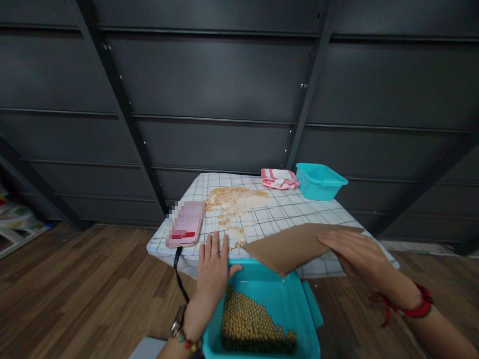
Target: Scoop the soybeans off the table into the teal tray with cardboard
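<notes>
My left hand (pixel 212 269) lies flat with fingers stretched out on the near edge of the checked tablecloth (pixel 284 212), its thumb by the rim of a teal tub (pixel 299 309). The tub sits just below the table edge and holds a heap of soybeans (pixel 250 326). My right hand (pixel 354 252) rests palm down, fingers together, on a brown cardboard sheet (pixel 290 247) whose corner juts over the tub. More soybeans (pixel 232 202) lie scattered on the cloth beyond both hands.
A second teal tub (pixel 318 180) and a folded pink striped cloth (pixel 279 178) stand at the table's far side. A pink blurred phone-like object (pixel 186 224) with a black strap lies at the left. Dark metal wall panels rise behind; wooden floor surrounds the small table.
</notes>
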Demonstrator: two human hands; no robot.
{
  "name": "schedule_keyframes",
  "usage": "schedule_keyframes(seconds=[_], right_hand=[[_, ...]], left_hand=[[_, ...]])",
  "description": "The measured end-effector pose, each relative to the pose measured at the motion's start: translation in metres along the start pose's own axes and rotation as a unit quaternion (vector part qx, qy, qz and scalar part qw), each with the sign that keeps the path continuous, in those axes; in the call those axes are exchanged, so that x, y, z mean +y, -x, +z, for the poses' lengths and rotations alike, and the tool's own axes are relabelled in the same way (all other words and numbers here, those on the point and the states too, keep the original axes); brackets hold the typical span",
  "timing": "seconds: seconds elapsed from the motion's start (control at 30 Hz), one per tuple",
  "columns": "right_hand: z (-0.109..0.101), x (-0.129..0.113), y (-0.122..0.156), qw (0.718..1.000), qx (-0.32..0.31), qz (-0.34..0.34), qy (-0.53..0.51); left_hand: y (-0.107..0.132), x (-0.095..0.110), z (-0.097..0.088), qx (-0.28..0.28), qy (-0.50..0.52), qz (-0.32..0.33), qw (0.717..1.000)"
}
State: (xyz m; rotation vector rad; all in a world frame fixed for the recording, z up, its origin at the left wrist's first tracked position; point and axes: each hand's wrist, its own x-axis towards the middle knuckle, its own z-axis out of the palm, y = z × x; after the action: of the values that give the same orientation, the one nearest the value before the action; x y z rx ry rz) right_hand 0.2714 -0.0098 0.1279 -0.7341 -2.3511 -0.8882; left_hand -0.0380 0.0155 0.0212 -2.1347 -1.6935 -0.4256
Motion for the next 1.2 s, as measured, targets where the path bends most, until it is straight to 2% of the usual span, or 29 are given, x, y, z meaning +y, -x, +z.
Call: schedule_keyframes(seconds=[0.17,0.27,0.57,0.9,1.2], right_hand=[[0.012,-0.002,-0.012,0.999,0.03,-0.017,0.025],[0.016,-0.002,-0.014,0.999,0.025,-0.024,0.016],[-0.004,-0.002,-0.006,1.0,-0.005,-0.007,-0.025],[0.009,-0.003,-0.006,1.0,0.005,-0.01,0.005],[-0.008,-0.003,0.007,0.999,-0.023,0.006,-0.027]], left_hand=[[0.001,0.001,0.002,0.006,-0.019,0.006,1.0],[0.001,0.001,0.001,0.016,-0.014,0.007,1.0],[0.0,0.001,0.0,-0.002,-0.007,0.0,1.0],[0.001,0.001,0.002,0.014,-0.015,0.001,1.0],[-0.001,-0.001,0.004,0.008,0.005,-0.001,1.0]])
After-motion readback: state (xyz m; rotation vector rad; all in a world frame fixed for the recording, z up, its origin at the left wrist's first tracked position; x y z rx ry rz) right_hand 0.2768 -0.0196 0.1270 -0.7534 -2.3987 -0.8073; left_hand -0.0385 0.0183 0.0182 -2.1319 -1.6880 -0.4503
